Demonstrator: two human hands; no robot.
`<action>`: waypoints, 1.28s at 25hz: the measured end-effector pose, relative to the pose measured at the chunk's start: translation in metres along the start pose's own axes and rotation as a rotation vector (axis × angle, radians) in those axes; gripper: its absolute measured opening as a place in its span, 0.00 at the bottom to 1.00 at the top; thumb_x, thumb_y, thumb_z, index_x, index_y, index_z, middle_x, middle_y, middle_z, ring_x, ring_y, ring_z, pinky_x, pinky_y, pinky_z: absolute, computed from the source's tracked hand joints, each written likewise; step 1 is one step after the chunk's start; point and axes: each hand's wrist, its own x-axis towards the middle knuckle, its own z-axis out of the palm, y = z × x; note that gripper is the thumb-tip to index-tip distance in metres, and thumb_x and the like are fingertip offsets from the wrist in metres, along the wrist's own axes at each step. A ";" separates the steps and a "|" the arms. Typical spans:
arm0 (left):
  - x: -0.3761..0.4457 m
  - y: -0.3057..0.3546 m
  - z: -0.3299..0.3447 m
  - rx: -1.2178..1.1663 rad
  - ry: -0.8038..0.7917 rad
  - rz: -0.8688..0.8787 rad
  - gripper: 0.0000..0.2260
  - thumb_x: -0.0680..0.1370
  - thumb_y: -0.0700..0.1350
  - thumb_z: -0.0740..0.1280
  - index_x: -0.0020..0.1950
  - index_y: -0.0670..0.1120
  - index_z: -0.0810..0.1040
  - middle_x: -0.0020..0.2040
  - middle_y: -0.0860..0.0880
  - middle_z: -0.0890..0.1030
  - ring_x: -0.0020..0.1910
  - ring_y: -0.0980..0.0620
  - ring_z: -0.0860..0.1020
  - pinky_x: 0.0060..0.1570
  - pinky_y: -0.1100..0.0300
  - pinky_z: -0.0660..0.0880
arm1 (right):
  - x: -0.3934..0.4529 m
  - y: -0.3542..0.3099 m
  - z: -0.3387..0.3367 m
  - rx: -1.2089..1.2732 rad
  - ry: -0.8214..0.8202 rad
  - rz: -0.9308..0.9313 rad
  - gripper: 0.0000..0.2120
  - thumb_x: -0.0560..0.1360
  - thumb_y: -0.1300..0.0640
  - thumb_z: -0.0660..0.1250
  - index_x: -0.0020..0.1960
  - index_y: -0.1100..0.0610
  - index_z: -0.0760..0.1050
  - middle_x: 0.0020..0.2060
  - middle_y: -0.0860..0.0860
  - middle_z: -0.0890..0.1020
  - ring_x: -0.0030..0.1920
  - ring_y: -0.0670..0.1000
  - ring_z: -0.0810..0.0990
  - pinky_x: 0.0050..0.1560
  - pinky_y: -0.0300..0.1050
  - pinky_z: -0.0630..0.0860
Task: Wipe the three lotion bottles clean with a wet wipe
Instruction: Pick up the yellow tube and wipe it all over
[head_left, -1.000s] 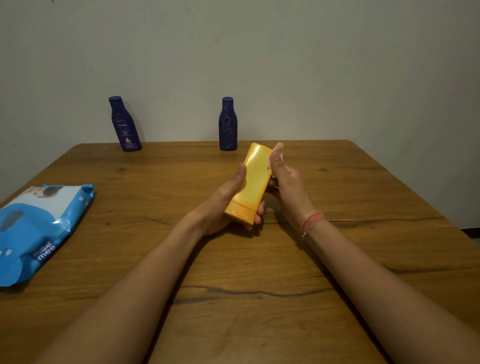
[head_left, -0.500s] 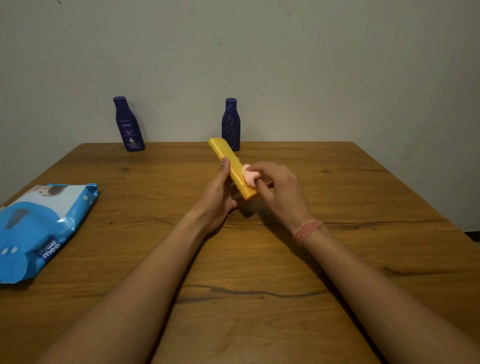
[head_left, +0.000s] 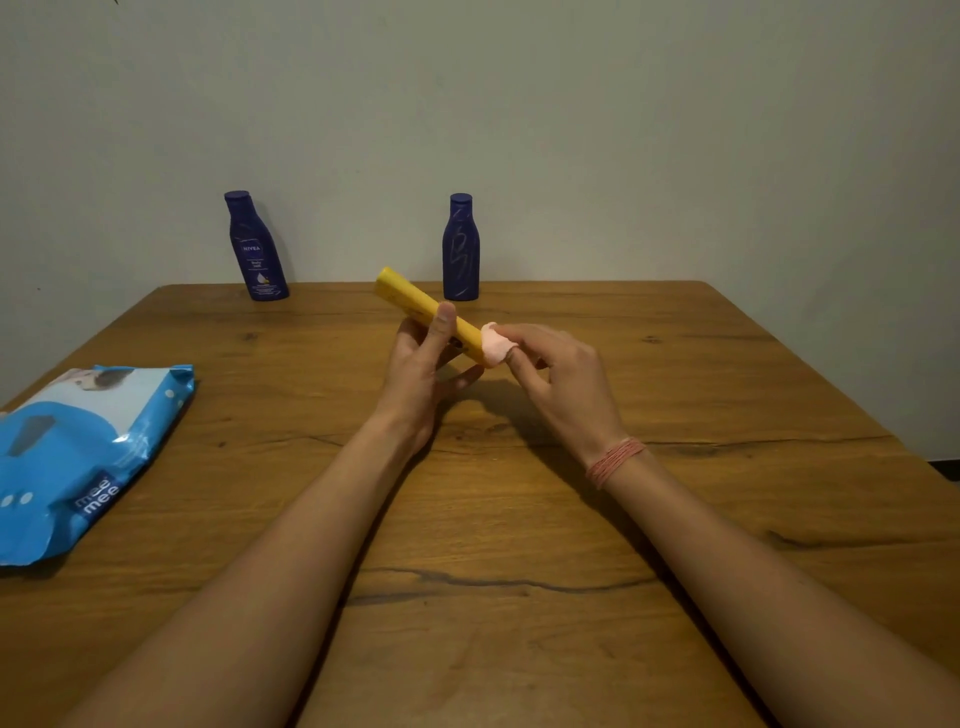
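Note:
My left hand (head_left: 423, 364) grips a yellow lotion bottle (head_left: 410, 301) above the middle of the wooden table (head_left: 675, 364), tilted with its far end pointing up-left. A small wadded wet wipe (head_left: 493, 344) is pinched in my right hand (head_left: 558, 371) and pressed against the bottle's near end. Two dark blue lotion bottles stand upright at the table's far edge by the wall: one with a label (head_left: 255, 248) at the left, the other (head_left: 461, 249) near the centre.
A blue pack of wet wipes (head_left: 78, 452) lies at the table's left edge. A pale wall rises right behind the far edge. A thread band circles my right wrist (head_left: 615, 460).
The yellow bottle has turned from nearly upright with its cap end down to a flat tilt pointing up-left. My right hand has slid the wipe to the bottle's near end.

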 end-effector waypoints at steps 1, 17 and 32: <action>0.000 0.001 0.000 0.019 0.066 -0.004 0.26 0.71 0.59 0.70 0.65 0.48 0.72 0.61 0.44 0.80 0.59 0.45 0.80 0.50 0.50 0.81 | -0.001 -0.002 0.001 -0.015 -0.008 -0.031 0.14 0.77 0.58 0.67 0.63 0.54 0.77 0.58 0.50 0.81 0.57 0.46 0.77 0.58 0.46 0.77; -0.002 -0.004 0.007 0.085 0.105 -0.058 0.12 0.80 0.47 0.67 0.62 0.46 0.80 0.55 0.46 0.82 0.55 0.48 0.80 0.49 0.55 0.78 | 0.007 0.017 -0.007 -0.061 0.010 0.107 0.09 0.76 0.59 0.69 0.56 0.55 0.80 0.51 0.50 0.82 0.49 0.40 0.75 0.45 0.27 0.71; -0.002 -0.002 0.004 0.163 0.061 -0.027 0.09 0.79 0.47 0.67 0.57 0.46 0.82 0.54 0.44 0.83 0.54 0.45 0.82 0.55 0.49 0.79 | 0.006 0.013 -0.009 0.066 -0.122 0.215 0.12 0.77 0.56 0.67 0.61 0.52 0.79 0.54 0.47 0.82 0.47 0.37 0.74 0.46 0.29 0.72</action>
